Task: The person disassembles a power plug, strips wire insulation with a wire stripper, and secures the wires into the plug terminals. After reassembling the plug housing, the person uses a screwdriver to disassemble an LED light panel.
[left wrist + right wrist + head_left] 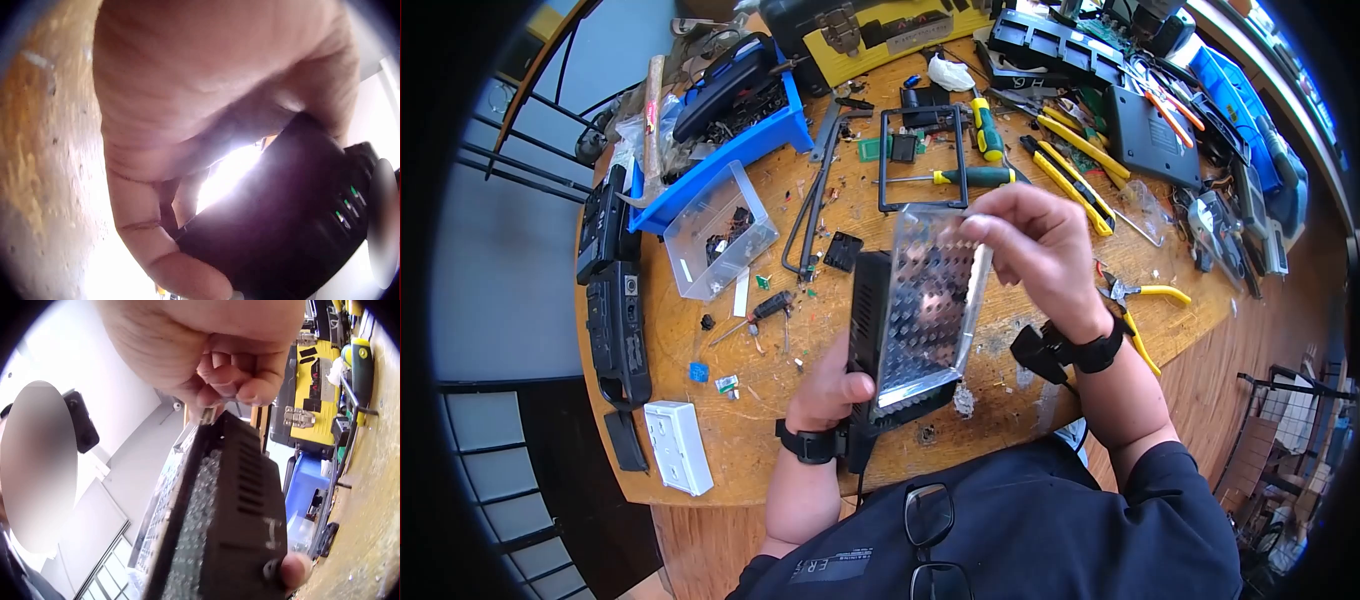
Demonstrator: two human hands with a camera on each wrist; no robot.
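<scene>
Upright over the table's front edge stands a black vented housing [870, 300], gripped low by my left hand [825, 390] with the thumb on its front. The left wrist view shows that hand's fingers curled round the dark housing [269, 219]. My right hand [1045, 250] pinches the top corner of a shiny panel [930, 290] covered in rows of dark dots. This panel leans away from the housing at the top. In the right wrist view, a gap separates them, and a bumpy clear sheet [194, 531] shows between panel and slotted housing [247, 506].
A black rectangular frame [885, 165] lies behind the panel, beside green-handled screwdrivers [985, 135]. Yellow-handled pliers [1135, 292] are at the right. A clear bin [720, 230], blue tray [720, 155], hammer [653, 120] and white socket box [678, 447] stand left. A toolbox [880, 40] sits behind.
</scene>
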